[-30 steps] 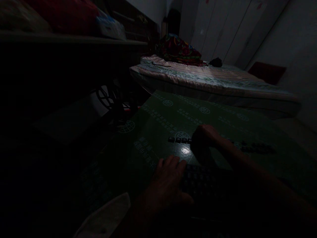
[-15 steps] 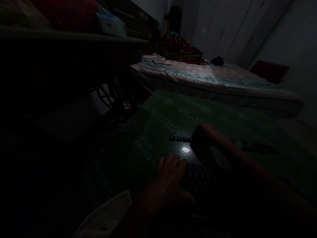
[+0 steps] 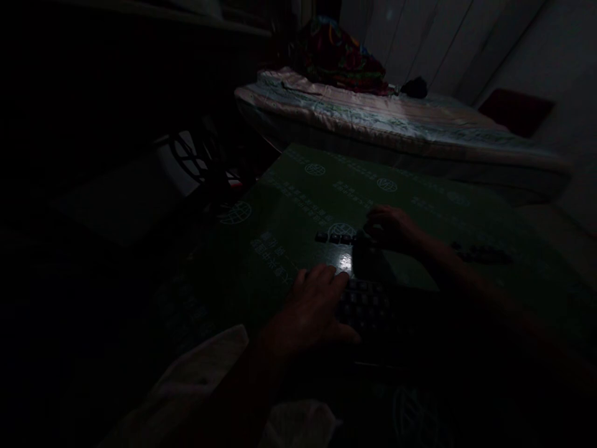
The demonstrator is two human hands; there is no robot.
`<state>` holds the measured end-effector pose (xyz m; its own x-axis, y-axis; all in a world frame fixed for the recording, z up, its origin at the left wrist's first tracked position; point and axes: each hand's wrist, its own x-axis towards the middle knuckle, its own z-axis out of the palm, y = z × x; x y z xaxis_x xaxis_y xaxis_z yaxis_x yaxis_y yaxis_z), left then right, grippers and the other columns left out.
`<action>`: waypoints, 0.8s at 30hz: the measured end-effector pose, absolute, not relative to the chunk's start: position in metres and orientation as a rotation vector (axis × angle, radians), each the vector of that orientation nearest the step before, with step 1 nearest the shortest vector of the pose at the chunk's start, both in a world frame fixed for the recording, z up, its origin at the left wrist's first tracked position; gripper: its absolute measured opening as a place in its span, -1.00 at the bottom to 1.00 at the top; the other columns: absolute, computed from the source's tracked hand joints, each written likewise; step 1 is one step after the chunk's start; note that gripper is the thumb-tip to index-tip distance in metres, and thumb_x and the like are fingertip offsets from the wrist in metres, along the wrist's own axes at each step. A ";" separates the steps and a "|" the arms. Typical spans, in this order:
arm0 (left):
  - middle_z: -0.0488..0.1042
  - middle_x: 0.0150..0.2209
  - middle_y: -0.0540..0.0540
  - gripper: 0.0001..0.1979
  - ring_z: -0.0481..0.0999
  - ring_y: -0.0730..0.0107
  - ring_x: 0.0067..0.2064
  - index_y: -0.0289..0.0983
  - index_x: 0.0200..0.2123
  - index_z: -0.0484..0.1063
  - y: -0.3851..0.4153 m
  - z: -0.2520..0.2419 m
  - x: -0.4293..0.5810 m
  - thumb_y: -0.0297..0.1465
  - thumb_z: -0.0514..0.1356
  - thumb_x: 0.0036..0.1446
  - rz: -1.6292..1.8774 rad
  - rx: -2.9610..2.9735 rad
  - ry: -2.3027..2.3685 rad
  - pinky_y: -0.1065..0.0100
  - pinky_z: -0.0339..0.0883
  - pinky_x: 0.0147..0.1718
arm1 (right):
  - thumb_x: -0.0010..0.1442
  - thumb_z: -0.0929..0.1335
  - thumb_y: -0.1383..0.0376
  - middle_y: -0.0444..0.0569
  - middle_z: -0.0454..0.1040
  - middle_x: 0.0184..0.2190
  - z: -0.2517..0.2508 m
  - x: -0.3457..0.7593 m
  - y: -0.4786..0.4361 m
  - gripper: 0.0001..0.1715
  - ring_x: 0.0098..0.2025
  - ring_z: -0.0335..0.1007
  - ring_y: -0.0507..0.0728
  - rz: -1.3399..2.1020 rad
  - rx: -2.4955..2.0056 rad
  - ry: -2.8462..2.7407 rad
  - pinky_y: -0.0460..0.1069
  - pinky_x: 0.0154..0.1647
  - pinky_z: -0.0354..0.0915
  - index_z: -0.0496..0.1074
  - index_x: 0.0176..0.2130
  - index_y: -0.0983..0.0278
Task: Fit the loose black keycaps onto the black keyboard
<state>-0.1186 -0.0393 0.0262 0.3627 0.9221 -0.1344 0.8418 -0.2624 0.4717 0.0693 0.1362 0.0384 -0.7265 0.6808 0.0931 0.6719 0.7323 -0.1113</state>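
A dark keyboard (image 3: 366, 305) lies on the green board, its right part lost in shadow. My left hand (image 3: 310, 308) rests over its left end, fingers along the far edge and thumb at the near side, holding it. Beyond the keyboard, a row of loose black keycaps (image 3: 334, 238) sits on the board. At the right end of that row is my right hand (image 3: 392, 227), its fingers curled downward; darkness hides what is between them, if anything. Farther right lies a cluster of more small black pieces (image 3: 485, 252), probably keycaps.
The green printed board (image 3: 289, 199) forms the work surface. Behind it stands a bed (image 3: 401, 124) with a bundled patterned cloth (image 3: 340, 59). At left are a dark table and a spoked wheel (image 3: 186, 158). Pale cloth (image 3: 209, 361) lies near my left forearm.
The view has tilted down, so the scene sits higher in the picture. My right hand has lifted slightly and its fingers show more. My left hand stays on the keyboard.
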 end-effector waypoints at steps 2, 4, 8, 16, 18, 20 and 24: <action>0.21 0.17 -0.19 -0.23 0.07 -0.02 0.24 -0.17 0.12 0.13 -0.039 0.026 -0.118 -0.05 0.30 -0.11 0.229 2.163 1.530 -0.06 -0.11 0.18 | 0.18 0.27 0.30 0.09 0.48 -0.13 0.039 0.081 0.116 -0.75 -0.07 0.39 0.14 0.135 -0.923 -2.775 -0.01 -0.07 0.27 0.53 -0.28 0.30; 0.21 0.17 -0.18 -0.24 0.08 0.01 0.24 -0.16 0.13 0.12 -0.039 0.025 -0.118 -0.05 0.30 -0.11 0.223 2.173 1.525 -0.04 -0.10 0.18 | 0.20 0.26 0.28 0.09 0.49 -0.15 0.035 0.095 0.090 -0.75 -0.02 0.37 0.17 0.126 -0.712 -2.702 0.04 -0.05 0.29 0.52 -0.31 0.29; 0.23 0.16 -0.18 -0.22 0.13 0.04 0.21 -0.18 0.13 0.12 -0.037 0.026 -0.117 -0.06 0.31 -0.12 0.199 2.209 1.512 -0.02 -0.05 0.16 | 0.23 0.26 0.25 0.06 0.48 -0.08 0.019 0.117 0.029 -0.76 0.07 0.31 0.19 0.003 -0.583 -2.697 0.12 -0.05 0.31 0.50 -0.20 0.20; 0.21 0.19 -0.19 -0.21 0.12 0.04 0.23 -0.17 0.16 0.10 -0.035 0.028 -0.115 -0.03 0.28 -0.10 0.149 2.226 1.535 0.01 -0.04 0.15 | 0.24 0.26 0.33 0.04 0.47 -0.08 -0.006 0.112 -0.041 -0.78 0.09 0.27 0.18 -0.230 -0.616 -2.593 0.16 0.05 0.23 0.47 -0.17 0.21; 0.20 0.19 -0.21 -0.19 0.11 0.03 0.23 -0.20 0.17 0.10 -0.035 0.029 -0.114 -0.04 0.28 -0.10 0.156 2.227 1.539 0.01 -0.04 0.16 | 0.25 0.23 0.34 0.05 0.47 -0.07 -0.006 0.109 -0.045 -0.76 0.10 0.26 0.19 -0.254 -0.635 -2.589 0.17 0.05 0.23 0.47 -0.17 0.23; 0.21 0.18 -0.24 -0.17 0.11 0.01 0.22 -0.26 0.17 0.11 -0.035 0.030 -0.114 -0.04 0.29 -0.11 0.159 2.229 1.531 0.01 -0.03 0.15 | 0.26 0.21 0.36 0.08 0.47 -0.07 -0.004 0.107 -0.046 -0.74 0.11 0.25 0.21 -0.284 -0.615 -2.599 0.18 0.05 0.23 0.47 -0.18 0.25; 0.26 0.14 -0.26 -0.16 0.15 -0.02 0.19 -0.32 0.16 0.14 -0.035 0.031 -0.113 -0.05 0.31 -0.12 0.155 2.235 1.529 0.01 0.03 0.12 | 0.27 0.20 0.38 0.09 0.47 -0.09 -0.001 0.104 -0.048 -0.73 0.09 0.27 0.23 -0.346 -0.599 -2.614 0.18 0.04 0.23 0.47 -0.20 0.29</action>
